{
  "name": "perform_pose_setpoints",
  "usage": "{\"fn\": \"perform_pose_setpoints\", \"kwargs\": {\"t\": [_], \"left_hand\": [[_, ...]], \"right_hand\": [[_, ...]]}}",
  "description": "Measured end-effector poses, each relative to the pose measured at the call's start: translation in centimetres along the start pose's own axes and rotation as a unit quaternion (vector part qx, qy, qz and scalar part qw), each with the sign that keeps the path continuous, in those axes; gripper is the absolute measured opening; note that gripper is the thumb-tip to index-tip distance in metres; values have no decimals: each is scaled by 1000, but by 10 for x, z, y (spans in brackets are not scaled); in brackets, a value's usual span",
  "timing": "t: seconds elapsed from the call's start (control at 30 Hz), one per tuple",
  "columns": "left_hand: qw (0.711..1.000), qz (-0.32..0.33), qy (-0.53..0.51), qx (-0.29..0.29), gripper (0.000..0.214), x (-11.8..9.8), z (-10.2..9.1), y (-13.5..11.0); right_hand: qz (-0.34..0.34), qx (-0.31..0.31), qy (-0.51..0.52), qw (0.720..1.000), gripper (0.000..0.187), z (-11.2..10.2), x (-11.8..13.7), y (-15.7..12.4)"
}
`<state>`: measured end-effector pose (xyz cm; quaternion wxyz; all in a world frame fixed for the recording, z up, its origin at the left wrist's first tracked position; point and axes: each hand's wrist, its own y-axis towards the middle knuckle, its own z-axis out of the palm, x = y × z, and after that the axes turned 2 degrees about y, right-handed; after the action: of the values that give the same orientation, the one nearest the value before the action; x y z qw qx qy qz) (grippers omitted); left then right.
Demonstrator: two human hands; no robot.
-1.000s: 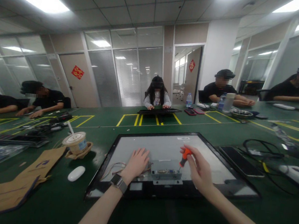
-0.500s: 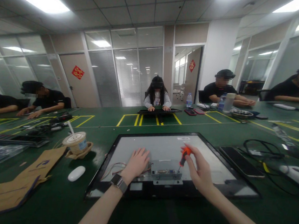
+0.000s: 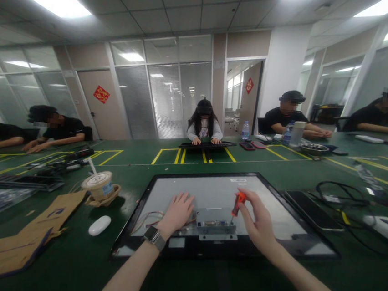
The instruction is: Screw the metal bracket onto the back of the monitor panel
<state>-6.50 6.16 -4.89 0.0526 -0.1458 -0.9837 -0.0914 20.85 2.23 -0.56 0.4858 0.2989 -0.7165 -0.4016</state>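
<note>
A display panel with a black frame lies back side up on the green table in front of me. Near its front edge sits a metal bracket with a row of ports. My left hand, with a watch on the wrist, rests flat on the panel left of the bracket, fingers outstretched. Thin wires run beside it. My right hand grips a red and black screwdriver by its handle. The screwdriver leans slightly, its tip down at the right end of the port row.
Left of the panel are a drink cup, a white mouse and a brown paper bag. On the right lie a dark phone-like slab, black cables and a white device. Several people sit around the table.
Both hands keep almost the same place. The screwdriver handle has shifted very slightly in my right fingers; its tip stays at the bracket.
</note>
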Motion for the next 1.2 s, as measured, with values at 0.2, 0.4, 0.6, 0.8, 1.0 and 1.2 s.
{"fn": "perform_pose_setpoints", "kwargs": {"t": [0.2, 0.4, 0.6, 0.8, 1.0, 1.2], "left_hand": [[1000, 0, 2, 2, 44, 1, 1, 1], [1000, -6, -6, 6, 44, -1, -2, 0], [1000, -7, -8, 1, 43, -1, -3, -1], [1000, -5, 3, 1, 43, -1, 0, 0], [1000, -10, -5, 2, 44, -1, -1, 0], [1000, 0, -1, -1, 43, -1, -1, 0]], "right_hand": [[37, 25, 32, 998, 34, 2, -9, -3], [6, 7, -3, 1000, 23, -3, 3, 6], [11, 15, 24, 1000, 26, -6, 7, 5], [-2, 11, 18, 1000, 28, -5, 4, 6], [10, 2, 8, 1000, 25, -8, 5, 10], [12, 27, 37, 999, 31, -8, 3, 8]]}}
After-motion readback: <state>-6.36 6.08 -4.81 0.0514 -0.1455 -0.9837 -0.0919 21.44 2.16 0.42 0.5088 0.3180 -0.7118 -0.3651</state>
